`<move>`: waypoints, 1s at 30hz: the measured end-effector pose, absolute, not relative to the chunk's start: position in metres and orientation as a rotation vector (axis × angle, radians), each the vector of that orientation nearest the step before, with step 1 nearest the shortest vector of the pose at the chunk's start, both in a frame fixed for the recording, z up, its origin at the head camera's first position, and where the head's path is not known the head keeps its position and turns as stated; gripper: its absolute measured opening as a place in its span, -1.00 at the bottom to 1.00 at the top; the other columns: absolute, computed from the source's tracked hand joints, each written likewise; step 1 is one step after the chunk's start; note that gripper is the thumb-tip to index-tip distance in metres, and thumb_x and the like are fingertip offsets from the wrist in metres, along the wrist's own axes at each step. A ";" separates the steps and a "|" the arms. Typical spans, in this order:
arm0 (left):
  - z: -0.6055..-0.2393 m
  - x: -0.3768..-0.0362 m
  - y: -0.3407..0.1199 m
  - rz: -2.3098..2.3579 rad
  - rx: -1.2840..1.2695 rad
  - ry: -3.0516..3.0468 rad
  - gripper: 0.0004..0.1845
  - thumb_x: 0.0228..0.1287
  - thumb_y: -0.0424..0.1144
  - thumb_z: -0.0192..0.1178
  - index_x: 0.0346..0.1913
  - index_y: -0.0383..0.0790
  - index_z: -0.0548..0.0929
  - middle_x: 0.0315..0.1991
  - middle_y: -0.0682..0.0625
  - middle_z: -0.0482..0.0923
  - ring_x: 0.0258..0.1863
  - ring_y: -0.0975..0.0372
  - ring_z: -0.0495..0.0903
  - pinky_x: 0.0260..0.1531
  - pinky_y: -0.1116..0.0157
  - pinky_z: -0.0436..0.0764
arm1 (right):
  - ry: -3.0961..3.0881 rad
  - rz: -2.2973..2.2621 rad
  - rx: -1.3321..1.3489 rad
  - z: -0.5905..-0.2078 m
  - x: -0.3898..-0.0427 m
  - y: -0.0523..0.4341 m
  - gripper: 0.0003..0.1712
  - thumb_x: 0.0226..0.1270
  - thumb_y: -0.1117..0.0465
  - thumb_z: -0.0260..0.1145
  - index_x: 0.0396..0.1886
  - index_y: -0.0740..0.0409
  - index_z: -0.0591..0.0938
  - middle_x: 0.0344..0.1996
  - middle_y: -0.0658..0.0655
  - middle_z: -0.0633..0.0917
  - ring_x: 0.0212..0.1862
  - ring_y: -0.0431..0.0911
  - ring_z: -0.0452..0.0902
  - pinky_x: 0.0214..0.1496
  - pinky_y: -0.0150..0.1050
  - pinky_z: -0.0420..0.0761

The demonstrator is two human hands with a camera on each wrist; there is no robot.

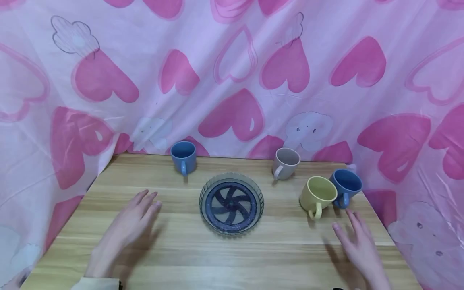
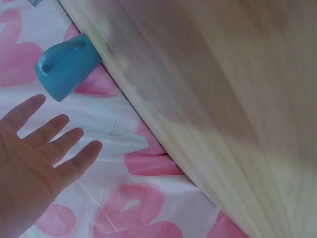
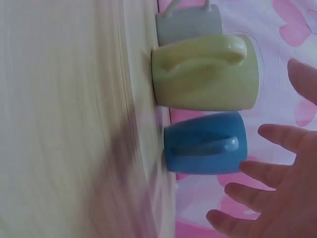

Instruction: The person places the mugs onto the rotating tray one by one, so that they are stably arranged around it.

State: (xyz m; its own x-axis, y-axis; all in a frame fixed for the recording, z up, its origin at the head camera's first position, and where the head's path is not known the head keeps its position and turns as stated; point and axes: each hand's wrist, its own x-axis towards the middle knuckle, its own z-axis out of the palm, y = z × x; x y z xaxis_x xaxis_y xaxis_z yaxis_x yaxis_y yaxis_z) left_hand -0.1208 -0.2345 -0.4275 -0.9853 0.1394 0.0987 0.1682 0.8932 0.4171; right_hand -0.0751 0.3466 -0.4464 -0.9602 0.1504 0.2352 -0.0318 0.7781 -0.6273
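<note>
Both hands hover with grips spread above the wooden table (image 1: 174, 257): left hand (image 1: 132, 219) near-left, right hand (image 1: 357, 241) just near the yellow ceramic mug (image 1: 319, 195) and blue ceramic mug (image 1: 346, 186).

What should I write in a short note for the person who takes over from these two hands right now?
Left hand: open, holds nothing, over the table left of the glass plate.
Right hand: open, holds nothing, just in front of the yellow mug and the blue mug beside it.
Other things: second blue mug at the back left, grey mug at the back right; all four mugs stand upright.
Done: nothing visible; the plate carries no mug.
Left: every mug is untouched; the right hand is nearest to the yellow and blue pair.
</note>
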 end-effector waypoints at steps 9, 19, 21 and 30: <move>-0.428 -0.127 -0.227 -0.753 -0.261 -2.988 -0.36 0.31 0.18 -0.40 0.22 -0.19 0.31 0.25 -0.22 0.12 0.20 -0.09 0.10 0.09 -0.10 0.11 | -2.510 1.180 -0.311 -0.456 -0.077 0.325 -0.41 0.25 0.08 0.12 0.27 0.06 0.25 0.18 0.18 0.28 0.14 0.08 0.19 -0.07 -0.53 0.35; -0.429 -0.133 -0.217 -0.886 -0.241 -3.027 -0.34 0.30 0.19 -0.42 0.22 -0.20 0.32 0.22 -0.21 0.18 0.19 -0.06 0.13 0.12 -0.07 0.10 | -2.378 1.297 -0.324 -0.479 -0.085 0.326 -0.47 0.24 0.10 0.14 0.21 0.05 0.33 0.14 0.11 0.36 0.10 -0.06 0.30 -0.14 -0.52 0.34; -0.430 -0.135 -0.216 -0.907 -0.277 -3.005 -0.36 0.31 0.16 -0.36 0.20 -0.24 0.33 0.18 -0.21 0.24 0.17 -0.05 0.18 0.11 -0.04 0.14 | -2.380 1.297 -0.299 -0.491 -0.090 0.335 -0.47 0.24 0.09 0.14 0.21 -0.01 0.33 0.15 0.08 0.36 0.10 -0.12 0.30 -0.13 -0.46 0.37; -0.431 -0.142 -0.208 -0.979 -0.314 -3.030 -0.40 0.28 0.14 -0.22 0.19 -0.22 0.35 0.11 -0.15 0.36 0.10 0.02 0.31 0.04 -0.01 0.29 | -2.348 1.331 -0.325 -0.468 -0.094 0.315 -0.50 0.23 0.10 0.15 0.15 0.14 0.38 0.05 0.19 0.43 0.00 -0.07 0.37 -0.24 -0.61 0.37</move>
State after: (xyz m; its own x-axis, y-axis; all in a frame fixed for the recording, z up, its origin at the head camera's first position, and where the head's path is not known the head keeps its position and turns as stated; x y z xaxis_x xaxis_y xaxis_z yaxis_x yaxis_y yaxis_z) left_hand -0.1423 -0.2082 -0.4315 -0.9791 0.2033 0.0047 0.1676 0.7938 0.5846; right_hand -0.0936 0.3145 -0.4676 -0.8845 0.3983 0.2428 -0.0037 0.5145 -0.8575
